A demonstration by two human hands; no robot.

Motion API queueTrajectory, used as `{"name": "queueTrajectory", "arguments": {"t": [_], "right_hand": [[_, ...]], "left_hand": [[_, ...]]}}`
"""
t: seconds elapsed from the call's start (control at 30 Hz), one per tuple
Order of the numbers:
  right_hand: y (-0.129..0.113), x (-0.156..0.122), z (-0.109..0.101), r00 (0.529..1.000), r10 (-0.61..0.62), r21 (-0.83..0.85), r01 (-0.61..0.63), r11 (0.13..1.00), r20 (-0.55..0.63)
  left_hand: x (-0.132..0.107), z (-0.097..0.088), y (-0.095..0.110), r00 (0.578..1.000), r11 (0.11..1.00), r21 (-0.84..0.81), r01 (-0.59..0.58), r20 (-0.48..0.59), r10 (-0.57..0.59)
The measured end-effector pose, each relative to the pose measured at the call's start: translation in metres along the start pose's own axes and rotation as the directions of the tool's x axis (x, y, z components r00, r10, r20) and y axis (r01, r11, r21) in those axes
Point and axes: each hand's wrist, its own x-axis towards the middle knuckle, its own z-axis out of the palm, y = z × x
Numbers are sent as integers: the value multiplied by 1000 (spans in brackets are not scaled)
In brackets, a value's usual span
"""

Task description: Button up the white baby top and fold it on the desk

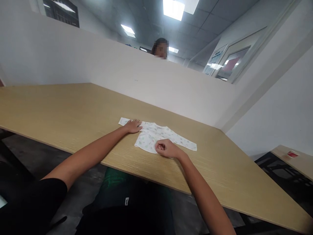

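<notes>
A small white baby shirt (149, 138) with a faint print lies spread on the wooden table, long sleeves stretched out to both sides. My left hand (134, 126) rests flat on the sleeve at the left, close to the shoulder, fingers extended. At the lower front of the shirt, my right hand (167, 148) is curled, its fingertips pinched at the front edge near the hem. The curled fingers partly hide the cloth between them, and the hand covers part of the lower right side of the shirt.
The tan wooden table (73, 114) runs wide to both sides, its near edge just before my body. A white partition (151, 78) stands along its back, with a person (161, 49) beyond it. Another table (281, 151) bearing a red item is at right.
</notes>
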Motion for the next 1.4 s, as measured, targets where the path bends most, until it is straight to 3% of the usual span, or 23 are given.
{"name": "queueTrajectory", "arguments": {"t": [0.47, 0.63, 0.83, 0.97, 1.03, 1.1, 1.2, 1.27, 1.4], "right_hand": [[-1, -4, -3, 998, 65, -27, -65, 998, -9], [-5, -4, -4, 999, 35, -82, -35, 996, -6], [-14, -9, -15, 995, -36, -37, 33, 999, -88], [-19, -17, -29, 999, -22, 29, 20, 999, 49], [-14, -17, -34, 1000, -28, 51, 28, 998, 8], [-3, -10, -36, 976, -30, 33, 38, 999, -215], [24, 10, -26, 860, 10, -72, -54, 996, -510], [43, 25, -13, 857, 89, -172, -202, 964, -508], [67, 36, 8, 901, 308, -337, -405, 850, -304]], "left_hand": [[1, -5, -1, 998, 998, 58, -8, 62, 4], [-3, -8, 1, 998, 996, 87, -4, 68, -2], [-7, -10, 6, 999, 994, 107, 7, 47, -12], [-15, -15, 12, 1000, 995, 104, -3, -2, 3], [-19, -21, 20, 998, 995, 98, -15, -53, 21], [-22, -26, 35, 992, 995, 91, -37, -116, 47], [-24, -24, 69, 980, 992, 90, -91, -167, 105], [-26, -14, 90, 978, 985, 100, -138, -144, 152], [-34, 9, 106, 976, 969, 125, -214, -11, 217]]}}
